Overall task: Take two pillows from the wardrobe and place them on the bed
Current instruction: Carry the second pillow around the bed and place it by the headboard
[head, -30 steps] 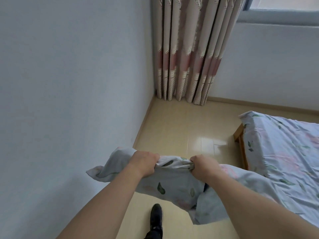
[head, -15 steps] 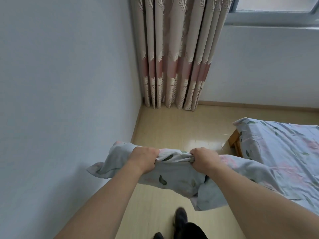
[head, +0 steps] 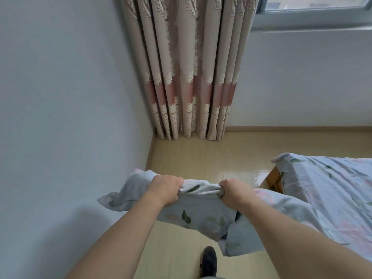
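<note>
Head view: left hand [head: 165, 189] and right hand [head: 234, 191] both fisted on bunched top edge of floral pillow [head: 201, 216], knuckles up, hands apart with short stretch of fabric between. Pillow hangs limp below hands, above floor [head: 201, 158]; one corner flares left past left hand toward wall [head: 60, 117], other end trails right under right forearm. Bed [head: 332, 188] at right, near pillow. Curtain [head: 189, 77] in corner ahead. Dark shoe [head: 208, 260] below pillow.

Soft cloth pillow [head: 203, 214], glossy floor [head: 201, 158], seemingly wooden bed frame [head: 274, 179]
</note>
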